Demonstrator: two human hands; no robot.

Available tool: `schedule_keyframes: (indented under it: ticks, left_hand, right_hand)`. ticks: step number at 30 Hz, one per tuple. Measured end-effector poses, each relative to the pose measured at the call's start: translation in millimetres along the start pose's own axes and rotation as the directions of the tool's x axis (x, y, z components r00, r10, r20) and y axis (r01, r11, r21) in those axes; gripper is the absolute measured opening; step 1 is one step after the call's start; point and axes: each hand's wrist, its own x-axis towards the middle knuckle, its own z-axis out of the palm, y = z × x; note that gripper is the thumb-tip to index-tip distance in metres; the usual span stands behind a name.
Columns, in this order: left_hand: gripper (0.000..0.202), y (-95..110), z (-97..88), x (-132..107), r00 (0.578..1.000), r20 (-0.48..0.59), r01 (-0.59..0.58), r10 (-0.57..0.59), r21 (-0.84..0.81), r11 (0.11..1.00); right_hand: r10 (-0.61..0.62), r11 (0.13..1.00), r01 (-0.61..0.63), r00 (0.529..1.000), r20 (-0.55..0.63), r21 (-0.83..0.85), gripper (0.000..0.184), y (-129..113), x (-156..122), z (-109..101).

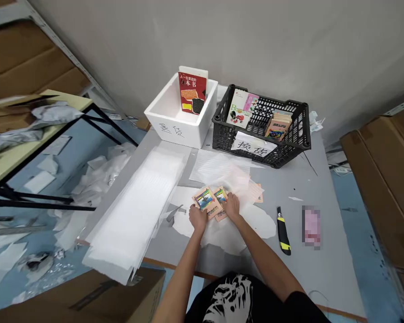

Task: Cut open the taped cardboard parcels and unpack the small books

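Two peach booklets (205,198) sit mid-frame, left hand (198,218) pinching one, right hand (232,207) the other, so looks like the handling bit, probably calling for steady edge grips next.

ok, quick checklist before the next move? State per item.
1. Left hand touching left booklet: ok.
2. Right hand touching right booklet: ok.
3. Booklets separated: not ok, the left one overlaps the right one.
4. Peach item right of the hands uncovered: not ok, partly under a translucent sheet.
5. Cutter clear of both hands: ok, lying to their right.
6. Cutter blade retracted: cannot tell, tip too small.
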Motion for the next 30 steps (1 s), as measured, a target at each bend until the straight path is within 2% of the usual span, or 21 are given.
schedule_keyframes:
  ticks: [6, 8, 10, 13, 16, 19, 22, 24, 26, 28, 30]
  left_hand:
    - [0.045, 1, 10.7, -20, 0.98, 0.143, -0.142, 0.14, 0.001, 0.99]
    - [0.042, -2, 8.5, -21, 0.959, 0.181, -0.218, 0.218, -0.021, 0.976]
    - [0.041, -4, 0.2, -13, 0.937, 0.163, -0.31, 0.308, -0.016, 0.951]
    - [0.042, 5, -18.4, 14, 0.884, 0.083, -0.467, 0.46, 0.105, 0.878]
    - [0.042, 29, -31.6, 43, 0.811, 0.118, -0.581, 0.572, 0.272, 0.767]
    - [0.037, 52, -33.5, 62, 0.789, 0.226, -0.613, 0.571, 0.359, 0.704]
    - [0.029, 61, -30.9, 66, 0.796, 0.29, -0.605, 0.531, 0.361, 0.71]
    - [0.021, 61, -32.0, 62, 0.785, 0.317, -0.618, 0.533, 0.331, 0.713]
    - [0.019, 56, -37.8, 54, 0.761, 0.34, -0.644, 0.553, 0.286, 0.71]
    - [0.022, 48, -50.0, 44, 0.743, 0.357, -0.658, 0.566, 0.238, 0.714]
    - [0.023, 36, -70.0, 35, 0.745, 0.361, -0.649, 0.56, 0.202, 0.733]
  right_hand:
    - [0.055, 0.99, -0.067, 0.993, 0.103, 0.123, 0.027, -9, -14, 4]
    - [0.075, 0.982, -0.095, 0.99, 0.12, 0.166, 0.027, -8, -22, 2]
    - [0.083, 0.965, -0.108, 0.99, 0.114, 0.237, 0.026, 4, -33, -6]
    - [0.154, 0.898, -0.172, 0.985, 0.077, 0.406, 0.026, 46, -56, -28]
    - [0.208, 0.842, -0.207, 0.977, 0.056, 0.498, 0.034, 108, -83, -49]
    - [0.294, 0.88, -0.289, 0.955, 0.047, 0.377, 0.042, 166, -108, -54]
    - [0.35, 0.936, -0.345, 0.931, -0.099, 0.072, 0.04, 197, -127, -47]
    - [0.341, 0.922, -0.373, 0.911, -0.233, -0.108, 0.039, 198, -132, -42]
    - [0.277, 0.921, -0.35, 0.896, -0.347, -0.171, 0.043, 185, -129, -36]
    - [0.161, 0.97, -0.217, 0.91, -0.382, -0.109, 0.051, 157, -117, -27]
    - [0.058, 0.998, -0.041, 0.94, -0.335, 0.057, 0.06, 118, -97, -12]
